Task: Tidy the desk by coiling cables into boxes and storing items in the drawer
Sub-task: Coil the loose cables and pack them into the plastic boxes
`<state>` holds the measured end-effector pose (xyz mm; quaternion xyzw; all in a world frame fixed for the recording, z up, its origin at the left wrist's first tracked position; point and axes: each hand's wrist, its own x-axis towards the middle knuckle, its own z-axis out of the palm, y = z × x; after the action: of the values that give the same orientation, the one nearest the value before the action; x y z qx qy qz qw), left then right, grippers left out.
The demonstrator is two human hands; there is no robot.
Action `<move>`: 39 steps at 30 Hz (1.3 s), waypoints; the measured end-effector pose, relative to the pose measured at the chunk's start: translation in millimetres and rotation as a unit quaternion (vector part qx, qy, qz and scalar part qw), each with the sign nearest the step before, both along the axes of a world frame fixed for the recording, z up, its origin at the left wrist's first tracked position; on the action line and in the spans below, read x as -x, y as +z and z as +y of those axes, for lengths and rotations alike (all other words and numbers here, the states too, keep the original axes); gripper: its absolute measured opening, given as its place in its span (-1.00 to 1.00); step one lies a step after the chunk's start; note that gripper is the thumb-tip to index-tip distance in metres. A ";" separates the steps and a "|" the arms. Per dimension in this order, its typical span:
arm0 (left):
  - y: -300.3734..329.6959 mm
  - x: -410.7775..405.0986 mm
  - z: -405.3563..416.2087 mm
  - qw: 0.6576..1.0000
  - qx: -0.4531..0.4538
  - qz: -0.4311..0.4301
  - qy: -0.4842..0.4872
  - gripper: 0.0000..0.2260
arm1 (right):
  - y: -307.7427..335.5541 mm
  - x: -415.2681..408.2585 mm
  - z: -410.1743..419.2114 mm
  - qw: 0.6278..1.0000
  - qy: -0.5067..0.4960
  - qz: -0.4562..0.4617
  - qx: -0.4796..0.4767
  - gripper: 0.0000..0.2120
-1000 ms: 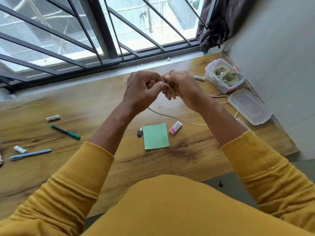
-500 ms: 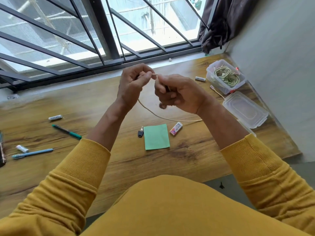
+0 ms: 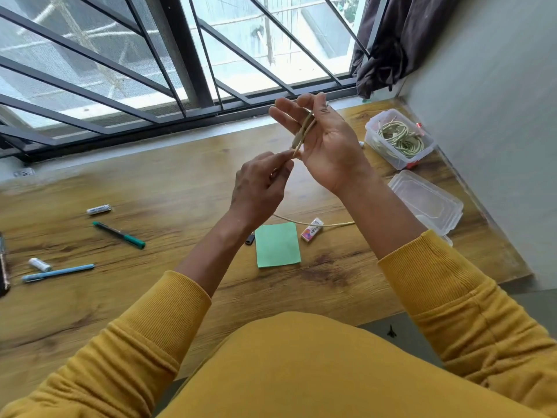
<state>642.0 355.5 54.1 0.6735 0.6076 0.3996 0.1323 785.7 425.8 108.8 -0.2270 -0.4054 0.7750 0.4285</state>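
A beige cable [image 3: 303, 132] runs in loops across the palm of my right hand [image 3: 325, 146], which is raised above the desk with fingers spread and the thumb pressing the loops. My left hand [image 3: 259, 188] pinches the same cable just below that palm. The loose tail of the cable [image 3: 337, 224] trails over the wooden desk [image 3: 168, 191] behind my arms. A clear plastic box [image 3: 399, 143] at the far right holds another coiled cable. Its lid [image 3: 426, 203] lies beside it, nearer to me.
A green sticky pad [image 3: 277, 248], an eraser [image 3: 312, 230] and a small black USB stick [image 3: 250, 239] lie mid-desk. At left are a green pen [image 3: 119, 235], a blue pen [image 3: 57, 273] and two batteries [image 3: 99, 209], [image 3: 39, 264]. A barred window and a wall bound the desk.
My right hand has opened and risen, palm toward me, with cable loops across it. My left hand has dropped below it, drawing the cable down.
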 end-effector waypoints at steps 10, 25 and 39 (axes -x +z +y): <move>30.3 7.6 7.8 0.999 -0.004 -0.035 -0.015 -0.83 | -13.1 1.6 4.7 0.988 -0.120 -0.084 -0.057 -0.64; 53.9 38.4 46.0 0.992 -0.011 -0.112 -0.057 -0.79 | 1.6 -1.3 -3.7 0.935 0.129 -0.301 -0.138 -0.26; 24.0 30.3 41.5 0.984 -0.020 -0.178 -0.013 -0.78 | 18.3 2.6 3.7 0.992 0.110 -0.004 -0.065 -0.57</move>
<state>611.6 397.0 78.1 0.6021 0.5573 0.5235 0.2298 783.1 429.5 127.2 -0.1554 -0.4792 0.7884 0.3531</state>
